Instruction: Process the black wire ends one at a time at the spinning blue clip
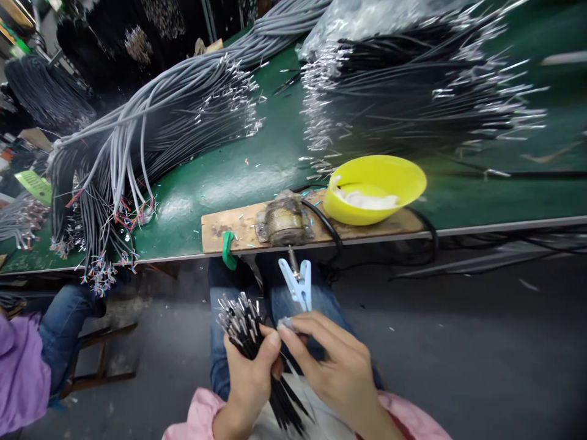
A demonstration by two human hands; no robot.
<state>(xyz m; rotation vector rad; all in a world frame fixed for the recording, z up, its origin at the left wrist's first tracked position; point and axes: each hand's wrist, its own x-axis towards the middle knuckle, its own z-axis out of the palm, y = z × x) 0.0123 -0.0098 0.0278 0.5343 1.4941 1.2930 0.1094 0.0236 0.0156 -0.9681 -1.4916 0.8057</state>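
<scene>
My left hand (251, 374) is wrapped round a bundle of black cables (287, 406). Bare silvery ends (238, 315) stick up from the top of the bundle. Close beside it, my right hand (337, 366) pinches a small greyish bit (287, 324) between thumb and finger; its kind is too blurred to tell. A thin pale strand runs down below the pinch. Just beyond my fingers, a light blue clothespin (300, 284) is attached to the shaft of a small motor (285, 221).
The motor sits on a wooden board (217, 232) at the table edge, with a green clamp (228, 249) and a yellow bowl (408, 183) holding white material. Grey cables (183, 76) and black cables (398, 110) lie on the green table (220, 177). A seated person (27, 366) is at left.
</scene>
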